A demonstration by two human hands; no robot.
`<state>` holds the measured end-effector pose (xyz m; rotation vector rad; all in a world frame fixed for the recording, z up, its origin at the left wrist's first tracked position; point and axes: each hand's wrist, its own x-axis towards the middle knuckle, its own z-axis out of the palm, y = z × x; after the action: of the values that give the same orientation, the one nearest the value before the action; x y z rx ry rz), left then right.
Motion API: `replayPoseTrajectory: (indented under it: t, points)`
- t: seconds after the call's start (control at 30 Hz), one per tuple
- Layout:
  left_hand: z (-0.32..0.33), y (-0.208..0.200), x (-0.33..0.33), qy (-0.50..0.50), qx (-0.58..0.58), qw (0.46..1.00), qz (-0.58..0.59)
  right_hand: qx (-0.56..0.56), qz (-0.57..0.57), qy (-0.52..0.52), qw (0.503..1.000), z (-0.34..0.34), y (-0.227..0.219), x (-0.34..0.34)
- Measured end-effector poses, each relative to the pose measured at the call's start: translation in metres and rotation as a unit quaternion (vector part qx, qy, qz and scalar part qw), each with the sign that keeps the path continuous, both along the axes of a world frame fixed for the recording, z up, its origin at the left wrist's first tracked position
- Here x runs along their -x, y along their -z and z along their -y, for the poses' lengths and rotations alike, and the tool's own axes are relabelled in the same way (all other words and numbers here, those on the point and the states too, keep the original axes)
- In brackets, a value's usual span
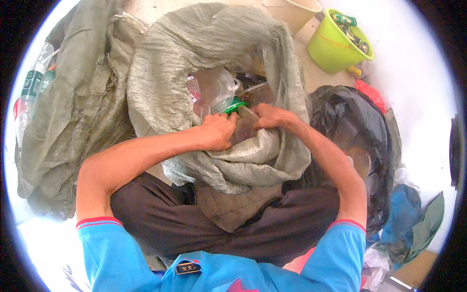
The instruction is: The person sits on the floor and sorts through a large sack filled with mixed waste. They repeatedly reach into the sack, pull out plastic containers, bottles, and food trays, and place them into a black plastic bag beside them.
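Grey-green woven fabric forms the big sack [165, 63], its mouth rolled outward in a thick ring. The left hand [218, 131] lies over the near edge of the opening, fingers bent beside a translucent plastic piece [244, 126]; whether its grip is closed on that piece, I cannot tell. The right hand [271, 117] comes in over the opening's right edge, its grip pinching the piece at its right side. The piece sits between the two hands, at the near edge of the opening. Just beyond it, close to the left fingertips, is a green round-rimmed thing [237, 104]. Toward the opening's left edge lie a clear round tub [218, 82] and a pink-patterned package [193, 89]. Past the sack's far right edge stands a lime-green bucket [328, 48] with cans [344, 20] in it; beside its right edge slumps a black plastic bag [340, 104].
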<state>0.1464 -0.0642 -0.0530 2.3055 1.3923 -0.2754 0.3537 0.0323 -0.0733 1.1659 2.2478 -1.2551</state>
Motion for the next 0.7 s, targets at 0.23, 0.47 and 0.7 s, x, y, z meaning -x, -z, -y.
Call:
replayPoseTrajectory:
  t: [0.23, 0.47, 0.7]
  points:
    - [-0.008, 0.007, -0.009, -0.151, 0.067, 0.986, 0.039, -0.024, -0.032, 0.015, 0.999, 0.003, -0.008, 0.001]
    - [-0.018, -0.001, -0.004, -0.160, 0.112, 0.979, 0.057, -0.055, -0.109, 0.134, 0.983, -0.015, -0.052, -0.019]
    - [-0.029, -0.026, 0.009, -0.138, 0.059, 0.988, 0.042, -0.178, -0.316, 0.349, 0.864, 0.039, -0.135, -0.143]
